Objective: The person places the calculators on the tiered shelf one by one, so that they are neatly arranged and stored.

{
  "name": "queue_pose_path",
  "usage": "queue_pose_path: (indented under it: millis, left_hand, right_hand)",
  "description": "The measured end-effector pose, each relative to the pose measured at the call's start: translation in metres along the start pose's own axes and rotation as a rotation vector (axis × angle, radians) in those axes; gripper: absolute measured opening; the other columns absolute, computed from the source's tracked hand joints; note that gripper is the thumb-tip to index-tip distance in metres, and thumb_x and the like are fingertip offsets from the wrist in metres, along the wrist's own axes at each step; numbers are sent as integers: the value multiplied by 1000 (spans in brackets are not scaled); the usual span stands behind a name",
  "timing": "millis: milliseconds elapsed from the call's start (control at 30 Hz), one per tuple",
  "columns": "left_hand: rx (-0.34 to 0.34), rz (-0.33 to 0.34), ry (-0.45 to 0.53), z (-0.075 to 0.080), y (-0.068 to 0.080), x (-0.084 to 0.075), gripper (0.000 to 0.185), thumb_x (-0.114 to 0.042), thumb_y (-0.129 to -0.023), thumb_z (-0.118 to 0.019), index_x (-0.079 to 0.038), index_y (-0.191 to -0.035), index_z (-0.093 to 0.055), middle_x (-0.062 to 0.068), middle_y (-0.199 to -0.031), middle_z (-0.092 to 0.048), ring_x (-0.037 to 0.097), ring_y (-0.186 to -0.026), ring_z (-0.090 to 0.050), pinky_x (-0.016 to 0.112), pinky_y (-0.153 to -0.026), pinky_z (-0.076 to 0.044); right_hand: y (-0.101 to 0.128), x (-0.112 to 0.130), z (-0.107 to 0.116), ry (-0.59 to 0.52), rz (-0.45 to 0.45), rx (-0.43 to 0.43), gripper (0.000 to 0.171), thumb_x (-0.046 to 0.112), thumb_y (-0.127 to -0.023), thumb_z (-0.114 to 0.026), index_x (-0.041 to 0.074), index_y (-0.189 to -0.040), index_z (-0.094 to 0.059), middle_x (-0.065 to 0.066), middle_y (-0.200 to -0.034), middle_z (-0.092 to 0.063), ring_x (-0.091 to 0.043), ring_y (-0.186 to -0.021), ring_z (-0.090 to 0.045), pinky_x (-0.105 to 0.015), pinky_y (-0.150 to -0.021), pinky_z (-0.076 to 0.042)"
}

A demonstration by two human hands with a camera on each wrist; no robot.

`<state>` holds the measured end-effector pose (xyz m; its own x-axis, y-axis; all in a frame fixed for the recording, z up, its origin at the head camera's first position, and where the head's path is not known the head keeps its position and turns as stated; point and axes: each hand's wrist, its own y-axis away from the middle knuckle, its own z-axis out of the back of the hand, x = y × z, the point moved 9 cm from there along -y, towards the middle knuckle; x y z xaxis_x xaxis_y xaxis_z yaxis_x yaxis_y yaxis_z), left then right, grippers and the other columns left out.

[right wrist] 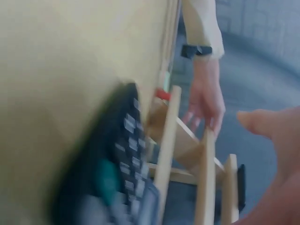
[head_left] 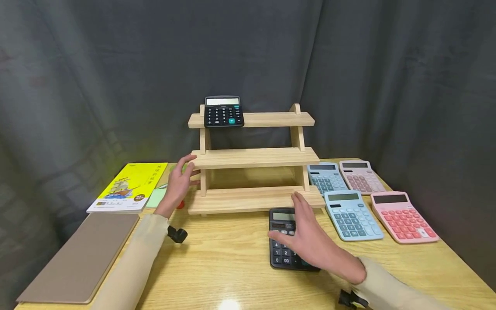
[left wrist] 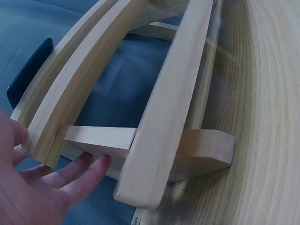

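A three-tier wooden display shelf (head_left: pixel 255 158) stands on the table, and a black calculator (head_left: pixel 224 112) leans at the left of its top tier. My left hand (head_left: pixel 179 183) holds the left end of the middle tier; in the left wrist view its fingers (left wrist: pixel 77 180) reach around the board's end beside the side support. Over a second black calculator (head_left: pixel 284 252), which lies on the table before the shelf, hovers my right hand (head_left: pixel 315 237), thumb and fingers spread. The right wrist view shows a gap between this hand and the blurred calculator (right wrist: pixel 117 164).
To the right lie two blue calculators (head_left: pixel 353 215), a pale pink calculator (head_left: pixel 362 177) and a pink-red one (head_left: pixel 404 217). On the left are a yellow book (head_left: pixel 131 185), a brown notebook (head_left: pixel 77 258) and green paper (head_left: pixel 156 198). A grey curtain (head_left: pixel 255 51) hangs behind.
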<state>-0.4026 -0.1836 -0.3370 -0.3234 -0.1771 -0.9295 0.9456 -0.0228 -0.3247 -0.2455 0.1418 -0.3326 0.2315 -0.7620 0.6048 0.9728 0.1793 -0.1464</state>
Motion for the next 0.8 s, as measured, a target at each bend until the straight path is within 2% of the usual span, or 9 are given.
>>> queue_pose_path:
  millis: [67, 267, 500, 600, 800]
  left_hand:
    - [-2, 2, 2, 1, 0, 0, 45, -30, -111, -43, -8, -150, -43, 7, -164, -26, 47, -127, -54, 63, -93, -51]
    - [-3, 10, 6, 1, 0, 0, 45, -29, -111, -43, -8, -150, -43, 5, -164, -26, 45, -127, -54, 64, -94, -50]
    - [-6, 2, 3, 1, -1, 1, 45, -29, -110, -43, -9, -151, -43, 5, -164, -26, 47, -128, -53, 64, -94, -50]
    - [-14, 9, 9, 1, 0, 1, 44, -28, -110, -43, -9, -150, -44, 6, -163, -28, 47, -128, -53, 63, -94, -51]
    - [-20, 10, 6, 1, 0, -2, 43, -27, -110, -43, -9, -149, -44, 9, -162, -30, 47, -127, -53, 63, -92, -52]
  right_hand:
    - [10, -8, -4, 17, -31, 12, 126, 68, -80, -73, -7, -158, -9, -30, -163, -5, -49, -148, -10, -68, -112, -27]
    - [27, -31, -4, 143, -84, -28, 124, 59, -79, -80, -17, -152, -16, -38, -158, -11, -54, -144, -17, -68, -111, -30]
    - [38, -51, -19, 172, -182, 54, 136, 72, -73, -77, -17, -153, -11, -43, -154, -11, -56, -141, -18, -65, -106, -38]
    - [40, -51, -25, 163, -182, 72, 139, 74, -72, -76, -16, -154, -8, -43, -153, -13, -55, -140, -20, -63, -105, -40]
    - [37, -43, -30, 155, -136, 54, 142, 75, -68, -78, -14, -155, -9, -44, -153, -14, -54, -141, -22, -62, -108, -39]
